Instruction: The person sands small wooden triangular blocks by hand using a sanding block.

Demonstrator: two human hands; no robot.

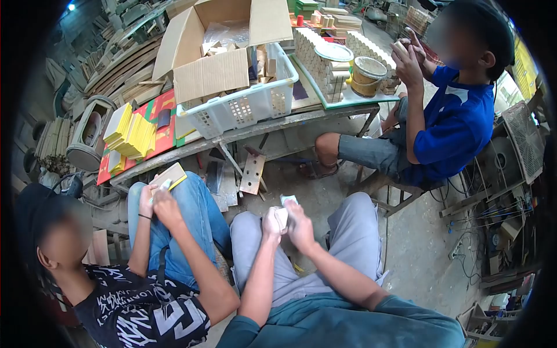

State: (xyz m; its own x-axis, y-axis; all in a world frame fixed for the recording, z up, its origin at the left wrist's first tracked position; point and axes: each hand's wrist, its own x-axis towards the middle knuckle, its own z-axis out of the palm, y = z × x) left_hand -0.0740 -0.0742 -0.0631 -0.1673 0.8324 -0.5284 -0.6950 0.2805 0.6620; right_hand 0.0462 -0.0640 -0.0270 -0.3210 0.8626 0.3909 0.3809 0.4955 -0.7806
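Above my knees, my left hand (270,223) is closed around a small pale wooden block (281,217). My right hand (300,227) is right beside it, its fingers bent around a folded whitish piece (288,200) that looks like sandpaper. Whether this piece touches the block is hidden by my fingers. Both hands look coated with pale dust.
A person on my left holds a yellow-edged board (169,177); another, in blue, sits at right. Ahead, a workbench (232,136) bears a white plastic basket (246,110), an open cardboard box (212,75), stacked yellow-edged boards (130,133) and a bucket (368,76).
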